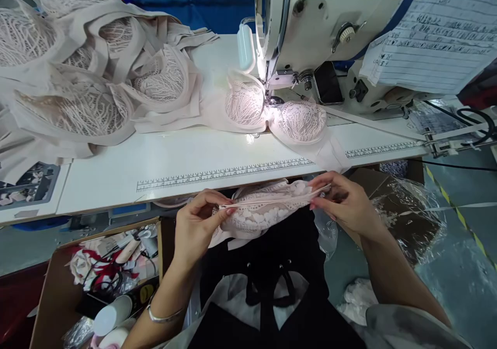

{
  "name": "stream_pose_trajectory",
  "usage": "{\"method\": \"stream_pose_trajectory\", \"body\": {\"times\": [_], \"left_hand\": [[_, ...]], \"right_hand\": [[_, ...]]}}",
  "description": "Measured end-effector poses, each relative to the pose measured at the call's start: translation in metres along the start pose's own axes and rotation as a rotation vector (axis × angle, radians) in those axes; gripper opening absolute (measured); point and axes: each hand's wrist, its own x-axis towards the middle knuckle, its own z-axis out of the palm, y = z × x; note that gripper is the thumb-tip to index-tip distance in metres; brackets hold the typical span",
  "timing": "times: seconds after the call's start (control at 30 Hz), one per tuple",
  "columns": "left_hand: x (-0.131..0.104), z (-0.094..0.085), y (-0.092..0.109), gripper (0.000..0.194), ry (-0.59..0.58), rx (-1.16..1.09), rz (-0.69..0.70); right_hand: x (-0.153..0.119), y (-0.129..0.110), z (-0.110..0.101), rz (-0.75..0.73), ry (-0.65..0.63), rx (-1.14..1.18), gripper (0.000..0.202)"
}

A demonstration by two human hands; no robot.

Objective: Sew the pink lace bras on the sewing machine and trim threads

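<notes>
Over my lap, a pale pink lace bra [252, 217] is stretched sideways between my two hands. My left hand [200, 219] pinches the left end of its edge between thumb and fingers. At the other end, my right hand [344, 201] grips the same edge near the table's front. Above them, another lace bra [301, 124] lies on the white sewing table [186, 155], its middle by the needle of a sewing machine [326, 23]. The machine's lamp lights that spot brightly.
Several more lace bras [85, 100] are heaped on the table's left. A printed ruler [221, 174] runs along the front edge. Below left stands a cardboard box [54, 297] of scraps and bottles. Handwritten papers [435, 38] hang on the machine; plastic-wrapped cardboard [404, 214] lies at right.
</notes>
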Motion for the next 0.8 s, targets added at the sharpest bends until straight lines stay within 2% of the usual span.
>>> {"method": "stream_pose_trajectory", "body": {"times": [0.13,0.23,0.37,0.47,0.6,0.8], "left_hand": [[-0.003,0.001,-0.002,0.011,0.085,0.04,-0.005],[-0.003,0.001,-0.003,0.013,0.109,0.11,0.063],[-0.001,0.002,-0.005,0.015,0.095,0.099,0.134],[-0.001,0.004,-0.009,0.014,0.093,0.063,0.107],[-0.002,0.008,-0.01,0.02,0.174,0.004,0.028],[-0.001,0.015,-0.004,0.024,0.21,-0.084,0.069]], "right_hand": [[0.006,0.005,0.007,-0.071,0.156,-0.145,0.01],[0.008,0.007,0.009,-0.112,0.208,-0.174,0.009],[0.01,0.011,0.006,-0.097,0.201,-0.181,0.012],[0.012,0.014,0.004,-0.042,0.215,-0.219,0.014],[0.014,0.012,0.002,-0.043,0.222,-0.249,0.021],[0.016,0.008,-0.006,0.016,0.112,-0.174,0.033]]}}
